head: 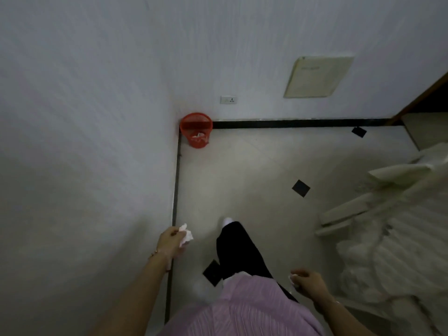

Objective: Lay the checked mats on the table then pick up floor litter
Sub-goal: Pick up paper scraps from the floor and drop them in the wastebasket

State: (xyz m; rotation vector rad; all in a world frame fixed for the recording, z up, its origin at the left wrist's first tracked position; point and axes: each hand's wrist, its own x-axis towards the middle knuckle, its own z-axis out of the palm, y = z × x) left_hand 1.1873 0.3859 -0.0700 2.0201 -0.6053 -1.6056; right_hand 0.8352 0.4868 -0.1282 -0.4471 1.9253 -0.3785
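Observation:
My left hand [171,241] grips a crumpled white tissue [186,235] low at the left, close to the wall. My right hand [307,282] is curled around a small white scrap [292,279] at the lower right. A red mesh waste basket [196,133] stands in the floor corner ahead, with white litter inside it. My leg in black trousers steps forward between the hands. No checked mats or table are in view.
A white wall runs along the left, with a black skirting line. The cream floor [254,170] has small black diamond tiles. White draped fabric [397,226] fills the right side. A wall socket [228,99] and a pale panel [318,76] sit on the far wall.

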